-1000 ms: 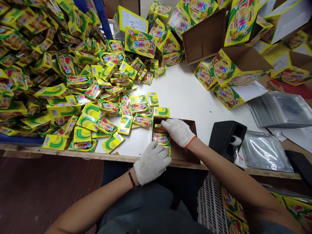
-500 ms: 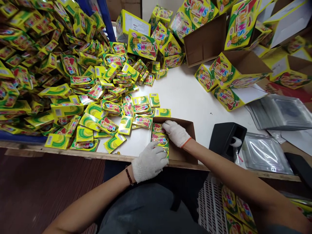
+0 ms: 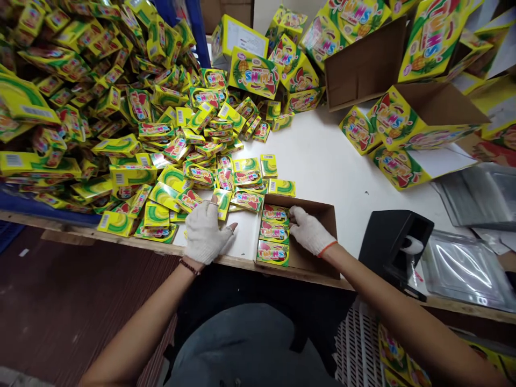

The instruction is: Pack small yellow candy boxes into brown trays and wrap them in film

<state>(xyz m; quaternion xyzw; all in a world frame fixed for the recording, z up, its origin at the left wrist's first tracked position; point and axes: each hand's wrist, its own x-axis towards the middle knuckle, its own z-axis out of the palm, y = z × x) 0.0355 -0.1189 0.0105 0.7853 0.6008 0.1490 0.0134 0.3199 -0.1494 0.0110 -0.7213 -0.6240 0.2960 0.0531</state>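
Observation:
My left hand, in a white knit glove, reaches over small yellow-green "TWINS" packs at the table's front edge. Its fingers are spread, the thumb apart, close to an upright-printed yellow pack. An open brown carton lies in front of me. Along its left side sit three packs in a column, the nearest being a TWINS pack lying flat. Inside the carton, my right hand, gloved too, rests its loosely bent fingertips against the right edge of the upper packs, gripping none of them.
A large heap of packs fills the left, spilling onto the white table. Several bigger printed cartons stand at the back right. A black tape dispenser and clear plastic trays are to the right.
My left hand has left the packs in the carton and moved left to the loose packs. My right hand stays at the column in the carton. The view has shifted slightly left.

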